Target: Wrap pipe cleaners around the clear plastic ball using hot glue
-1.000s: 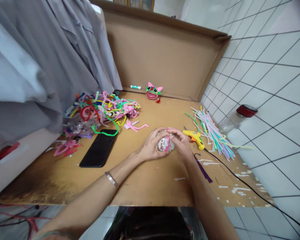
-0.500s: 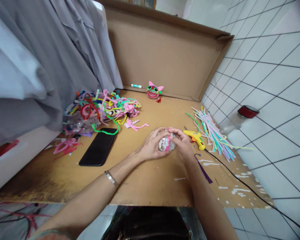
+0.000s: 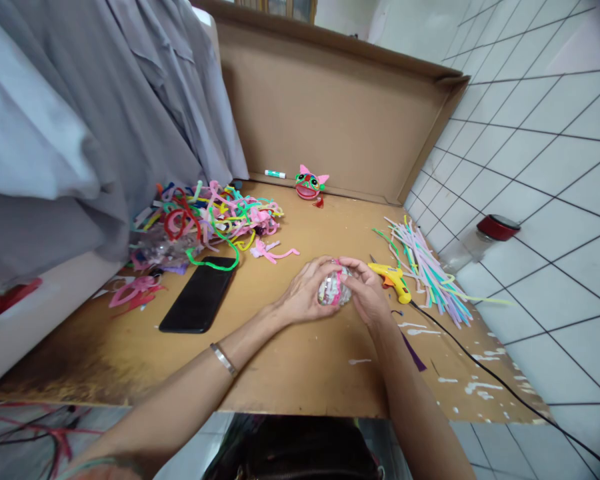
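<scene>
Right forearm shifted slightly over purple tassel. Whitish ball between left hand and right hand, both clamped on it, equally near; pink band roughly upright.

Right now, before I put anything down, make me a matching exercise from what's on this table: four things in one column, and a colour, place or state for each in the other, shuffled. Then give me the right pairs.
Things
1. Pink-striped ball
2. Glue gun
3. Phone
4. Marker

Descriptions
A. Black, lying flat on the table
B. White and green, near the cardboard panel
C. Held between the left hand and the right hand
D. Yellow, with a black cord

Right pairs: 1-C, 2-D, 3-A, 4-B
</scene>
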